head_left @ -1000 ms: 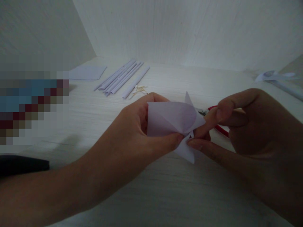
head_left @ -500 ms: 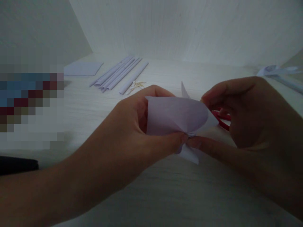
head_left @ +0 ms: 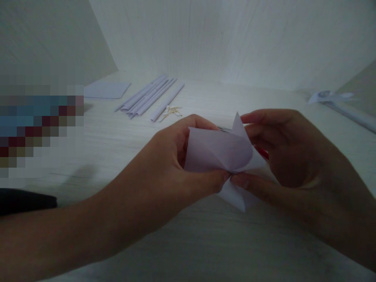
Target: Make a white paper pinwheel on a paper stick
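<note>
A white paper pinwheel [head_left: 217, 150] with curled-in blades is held up in front of me between both hands. My left hand [head_left: 182, 164] grips it from the left, thumb pressed at its centre and fingers behind the paper. From the right, my right hand [head_left: 293, 156] has its thumb tip at the same centre, close to the left thumb. Its index fingertip touches the upright pointed blade. Behind the paper and the right fingers, red-handled scissors [head_left: 263, 152] lie partly hidden on the table.
Several rolled paper tubes [head_left: 147, 94] lie at the back, beside a small pile of cotton swabs [head_left: 172, 112]. Paper sheets [head_left: 107, 90] are further left. Another pinwheel on a paper stick [head_left: 352, 111] rests at far right. A dark object [head_left: 26, 201] sits near my left forearm.
My right index finger has moved up to the top blade, which now stands wider and further right. The pinwheel sits slightly lower in view, and the whole view has shifted a little.
</note>
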The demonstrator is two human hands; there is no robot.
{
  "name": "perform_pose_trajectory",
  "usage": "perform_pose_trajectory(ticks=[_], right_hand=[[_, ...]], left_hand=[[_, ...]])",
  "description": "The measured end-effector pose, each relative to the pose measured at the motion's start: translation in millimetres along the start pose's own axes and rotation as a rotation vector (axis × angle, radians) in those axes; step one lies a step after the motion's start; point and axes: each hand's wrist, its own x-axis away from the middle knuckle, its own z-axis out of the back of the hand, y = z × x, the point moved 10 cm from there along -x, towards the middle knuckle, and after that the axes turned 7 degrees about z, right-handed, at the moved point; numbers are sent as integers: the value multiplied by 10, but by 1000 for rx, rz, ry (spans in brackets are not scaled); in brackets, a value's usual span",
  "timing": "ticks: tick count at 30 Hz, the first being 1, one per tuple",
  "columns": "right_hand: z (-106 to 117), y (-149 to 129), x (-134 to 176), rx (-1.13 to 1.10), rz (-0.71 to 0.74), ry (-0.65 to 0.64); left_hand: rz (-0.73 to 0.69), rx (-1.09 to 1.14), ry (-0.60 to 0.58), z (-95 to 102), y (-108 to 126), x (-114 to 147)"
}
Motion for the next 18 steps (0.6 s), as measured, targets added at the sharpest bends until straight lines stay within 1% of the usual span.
perform_pose_trajectory(ticks=[6,12,18], right_hand=[[11,47,25,15,-42,-13],[-38,131,46,-94,-128,-44],[-64,154,49,-111,-140,-45]], left_hand=[[37,27,-57,-52,-35,30],[32,32,-57,-48,-25,7],[31,42,-52,-49,-9,25]])
